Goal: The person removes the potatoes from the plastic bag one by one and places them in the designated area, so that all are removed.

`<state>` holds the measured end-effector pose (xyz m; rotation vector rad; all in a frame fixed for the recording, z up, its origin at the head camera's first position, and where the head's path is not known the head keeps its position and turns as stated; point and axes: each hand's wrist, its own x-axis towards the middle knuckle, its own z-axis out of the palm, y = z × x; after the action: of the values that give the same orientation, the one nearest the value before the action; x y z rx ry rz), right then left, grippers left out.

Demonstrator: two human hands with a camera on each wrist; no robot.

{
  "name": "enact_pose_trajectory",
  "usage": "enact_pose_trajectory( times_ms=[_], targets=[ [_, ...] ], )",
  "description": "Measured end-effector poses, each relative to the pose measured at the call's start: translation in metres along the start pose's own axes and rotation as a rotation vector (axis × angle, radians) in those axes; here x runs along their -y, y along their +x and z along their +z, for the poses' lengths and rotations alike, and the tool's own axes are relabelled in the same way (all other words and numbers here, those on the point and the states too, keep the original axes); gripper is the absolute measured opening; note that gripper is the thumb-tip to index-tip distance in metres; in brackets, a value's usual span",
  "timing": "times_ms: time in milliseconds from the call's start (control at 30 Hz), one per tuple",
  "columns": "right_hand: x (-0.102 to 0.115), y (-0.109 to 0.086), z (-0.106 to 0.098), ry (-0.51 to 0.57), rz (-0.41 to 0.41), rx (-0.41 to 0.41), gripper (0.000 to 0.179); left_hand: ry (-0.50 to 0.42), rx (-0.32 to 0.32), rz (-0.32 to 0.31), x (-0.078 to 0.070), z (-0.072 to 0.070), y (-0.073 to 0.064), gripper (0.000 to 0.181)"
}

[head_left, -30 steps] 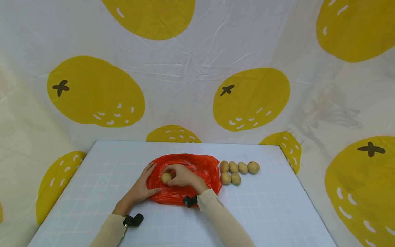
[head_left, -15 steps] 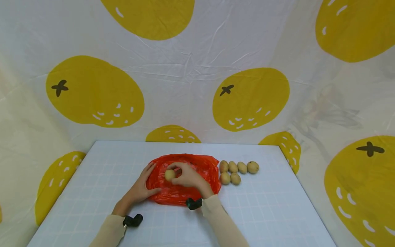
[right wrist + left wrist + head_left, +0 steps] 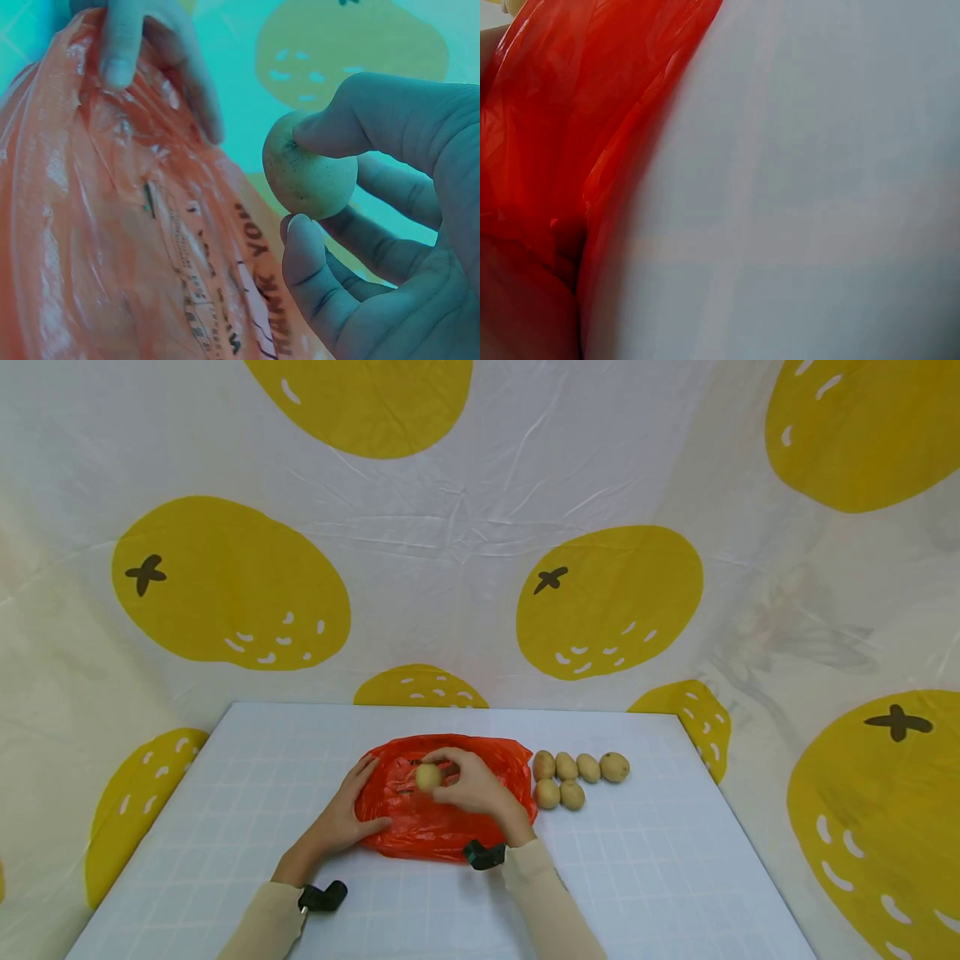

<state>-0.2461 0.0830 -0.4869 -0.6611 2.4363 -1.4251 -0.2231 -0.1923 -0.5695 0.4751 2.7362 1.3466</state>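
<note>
A potato (image 3: pixel 428 777), small, round and pale, is pinched between the thumb and fingers of my right hand (image 3: pixel 472 785). It is held above a red plastic bag (image 3: pixel 427 839) with dark print. The right wrist view shows the potato (image 3: pixel 311 176) up close, apart from the bag (image 3: pixel 135 247). My left hand (image 3: pixel 341 810) grips the bag's left end, thumb and fingers spread around the plastic. In the left wrist view the bag (image 3: pixel 592 112) covers part of that hand. What lies inside the bag is hidden.
Right of the bag, several potatoes (image 3: pixel 589 767) lie on the white table (image 3: pixel 637 877) in two rows, a longer one behind a shorter one. A fruit-print sheet (image 3: pixel 480 610) hangs behind and beside the table.
My right hand has moved right and slightly away from me over the bag, carrying the potato. My left hand stays at the bag's left end. The potatoes on the table have not moved.
</note>
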Motion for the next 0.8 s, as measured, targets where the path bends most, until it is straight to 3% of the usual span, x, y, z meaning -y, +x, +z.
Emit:
enact_pose_trajectory(
  times_ms=[433, 800],
  targets=[
    [-0.002, -0.014, -0.024, 0.032, -0.013, -0.07, 0.044, 0.009, 0.004, -0.017, -0.002, 0.0, -0.001, 0.112],
    [-0.004, -0.028, -0.039, 0.036, 0.0, -0.133, 0.046, 0.009, 0.004, 0.005, -0.001, -0.001, -0.001, 0.111]
  ],
)
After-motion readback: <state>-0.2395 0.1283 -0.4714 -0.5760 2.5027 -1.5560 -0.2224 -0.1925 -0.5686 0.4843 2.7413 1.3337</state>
